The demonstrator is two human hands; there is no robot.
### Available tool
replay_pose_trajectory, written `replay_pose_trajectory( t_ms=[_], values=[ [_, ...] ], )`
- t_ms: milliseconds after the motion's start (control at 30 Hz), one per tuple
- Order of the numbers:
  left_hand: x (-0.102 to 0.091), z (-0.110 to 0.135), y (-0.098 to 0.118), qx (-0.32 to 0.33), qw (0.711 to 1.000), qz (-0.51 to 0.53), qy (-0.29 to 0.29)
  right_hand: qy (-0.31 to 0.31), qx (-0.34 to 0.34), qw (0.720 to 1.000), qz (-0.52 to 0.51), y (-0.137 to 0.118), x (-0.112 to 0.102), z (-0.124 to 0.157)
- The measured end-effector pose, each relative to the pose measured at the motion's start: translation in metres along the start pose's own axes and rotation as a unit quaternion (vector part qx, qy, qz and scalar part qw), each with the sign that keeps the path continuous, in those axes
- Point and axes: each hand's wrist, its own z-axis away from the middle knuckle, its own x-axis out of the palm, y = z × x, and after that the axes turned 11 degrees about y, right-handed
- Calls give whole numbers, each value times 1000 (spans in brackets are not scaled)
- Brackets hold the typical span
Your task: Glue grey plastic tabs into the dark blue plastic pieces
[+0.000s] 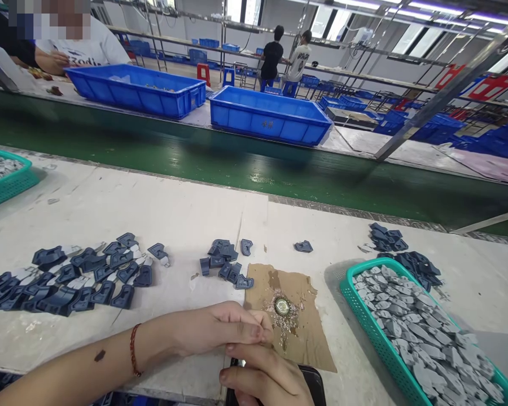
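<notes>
My left hand (pixel 220 330) lies at the table's near edge with its fingers curled and pinched together; what they hold is hidden. A red cord circles that wrist. My right hand (pixel 265 378) sits just below it, fingers curled over a dark flat object (pixel 315 380) at the edge. Both hands meet beside a brown cardboard piece (pixel 294 332) that carries a small round metal part (pixel 282 306) amid glittering shavings. A small heap of dark blue plastic pieces (pixel 226 265) lies just beyond the hands. A larger spread of blue pieces (pixel 71 279) lies to the left.
A teal basket (pixel 364 316) of grey parts stands at the right, with more blue pieces (pixel 406 254) behind it. Another teal basket (pixel 8 183) sits far left. Beyond the green conveyor belt (pixel 254 163) stand two blue crates (pixel 139 90), a seated person's arm, and two people standing far off.
</notes>
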Motion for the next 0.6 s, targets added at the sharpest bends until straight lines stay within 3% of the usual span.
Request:
replay_pose_trajectory(
  t_ms=[200, 600],
  values=[
    [-1, 0, -2, -9, 1000, 24, -4, -81, -54, 995, 34, -1, -11, -19],
    [-2, 2, 0, -22, 1000, 11, -19, -114, -52, 992, 26, 5, -18, -15]
  ],
)
